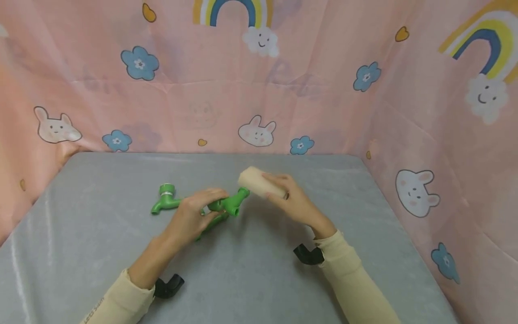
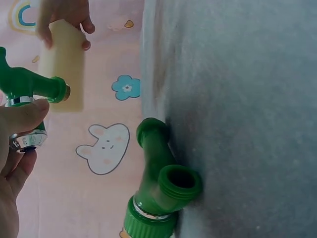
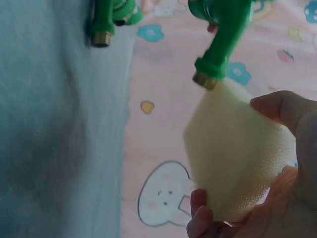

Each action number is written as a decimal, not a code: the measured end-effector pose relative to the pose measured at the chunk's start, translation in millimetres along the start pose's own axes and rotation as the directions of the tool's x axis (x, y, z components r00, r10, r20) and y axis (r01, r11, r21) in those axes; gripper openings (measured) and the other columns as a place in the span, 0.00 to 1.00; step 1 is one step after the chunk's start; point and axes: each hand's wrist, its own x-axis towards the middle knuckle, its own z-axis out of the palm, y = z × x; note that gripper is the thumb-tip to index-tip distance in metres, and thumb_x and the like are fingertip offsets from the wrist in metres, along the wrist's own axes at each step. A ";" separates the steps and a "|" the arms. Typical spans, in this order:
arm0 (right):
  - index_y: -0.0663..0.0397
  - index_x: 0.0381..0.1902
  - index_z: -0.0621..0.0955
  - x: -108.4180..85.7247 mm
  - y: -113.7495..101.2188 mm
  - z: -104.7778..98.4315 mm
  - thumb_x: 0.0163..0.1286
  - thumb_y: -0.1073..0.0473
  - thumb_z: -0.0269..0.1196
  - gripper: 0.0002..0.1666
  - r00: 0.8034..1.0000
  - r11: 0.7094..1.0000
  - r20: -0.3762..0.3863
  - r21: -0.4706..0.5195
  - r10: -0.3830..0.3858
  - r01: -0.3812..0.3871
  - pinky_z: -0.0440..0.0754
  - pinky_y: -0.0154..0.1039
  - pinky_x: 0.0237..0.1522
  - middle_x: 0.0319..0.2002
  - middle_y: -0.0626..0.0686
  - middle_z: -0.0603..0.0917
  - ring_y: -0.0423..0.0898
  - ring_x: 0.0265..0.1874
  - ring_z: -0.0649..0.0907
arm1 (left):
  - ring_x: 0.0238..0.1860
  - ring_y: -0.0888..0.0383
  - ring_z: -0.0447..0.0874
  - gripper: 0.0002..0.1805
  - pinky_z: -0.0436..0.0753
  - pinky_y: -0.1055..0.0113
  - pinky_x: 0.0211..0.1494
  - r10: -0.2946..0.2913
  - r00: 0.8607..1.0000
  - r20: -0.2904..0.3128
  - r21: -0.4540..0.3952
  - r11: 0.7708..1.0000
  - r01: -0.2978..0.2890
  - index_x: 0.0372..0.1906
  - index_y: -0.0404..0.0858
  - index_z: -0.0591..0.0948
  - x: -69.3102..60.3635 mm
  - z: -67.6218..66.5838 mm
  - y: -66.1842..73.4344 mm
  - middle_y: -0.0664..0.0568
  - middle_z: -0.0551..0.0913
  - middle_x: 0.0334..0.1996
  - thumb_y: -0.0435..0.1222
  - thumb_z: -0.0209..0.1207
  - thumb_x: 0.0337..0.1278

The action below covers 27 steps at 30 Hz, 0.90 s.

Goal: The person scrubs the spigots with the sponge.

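Note:
My left hand [image 1: 194, 216] grips a green tap [image 1: 232, 204] above the table. In the left wrist view this tap has silver-coloured rings, and its threaded brass end shows in the right wrist view. A cream-coloured sponge block [image 1: 261, 182] is in my right hand [image 1: 297, 202], held between thumb and fingers. The sponge's far end is close by the tap's brass end; whether they touch I cannot tell. Beyond my left forearm lies a second green tap [image 1: 163, 204]. Another green tap [image 1: 216, 220] lies beneath my left hand, partly hidden by it.
A grey cloth covers the table [image 1: 251, 279]. Pink printed curtains [image 1: 323, 103] stand behind it and along the sides. Black curved pieces [image 1: 309, 255] stick out near both sleeve cuffs.

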 end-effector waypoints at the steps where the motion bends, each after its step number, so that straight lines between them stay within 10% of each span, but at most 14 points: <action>1: 0.48 0.75 0.69 0.3 1.6 -1.5 0.75 0.54 0.61 0.32 1.000 1.000 -0.013 -0.003 0.006 -0.006 0.77 0.44 0.48 0.67 0.65 0.70 0.58 0.57 0.74 | 0.52 0.49 0.88 0.28 0.87 0.57 0.55 0.016 1.000 -0.004 0.004 1.000 -0.016 0.50 0.36 0.86 0.0 0.1 0.1 0.46 0.89 0.48 0.21 0.77 0.35; 9: 0.41 0.74 0.71 -1.8 -6.7 3.5 0.75 0.51 0.61 0.31 0.999 0.996 0.006 0.070 -0.054 0.053 0.79 0.42 0.43 0.66 0.57 0.77 0.52 0.53 0.75 | 0.51 0.51 0.87 0.27 0.87 0.58 0.55 0.144 0.988 -0.046 0.069 0.988 -0.141 0.46 0.38 0.87 2.3 1.9 -0.3 0.50 0.90 0.44 0.20 0.77 0.32; 20: 0.49 0.74 0.71 -1.8 2.1 -2.1 0.77 0.54 0.57 0.29 0.995 0.994 0.092 0.104 -0.043 0.033 0.76 0.41 0.35 0.70 0.58 0.76 0.52 0.44 0.78 | 0.50 0.52 0.87 0.28 0.87 0.58 0.52 0.163 0.983 -0.084 0.053 0.986 -0.159 0.47 0.39 0.87 6.1 -0.3 -0.2 0.50 0.90 0.44 0.18 0.75 0.33; 27: 0.46 0.74 0.71 -1.7 1.0 -5.2 0.75 0.50 0.59 0.31 0.997 0.998 -0.070 -0.061 -0.016 0.012 0.79 0.45 0.48 0.67 0.58 0.77 0.53 0.55 0.78 | 0.50 0.52 0.86 0.29 0.86 0.58 0.54 0.100 0.991 -0.086 0.038 0.995 -0.097 0.46 0.37 0.86 6.3 -3.2 -0.8 0.49 0.89 0.45 0.16 0.76 0.31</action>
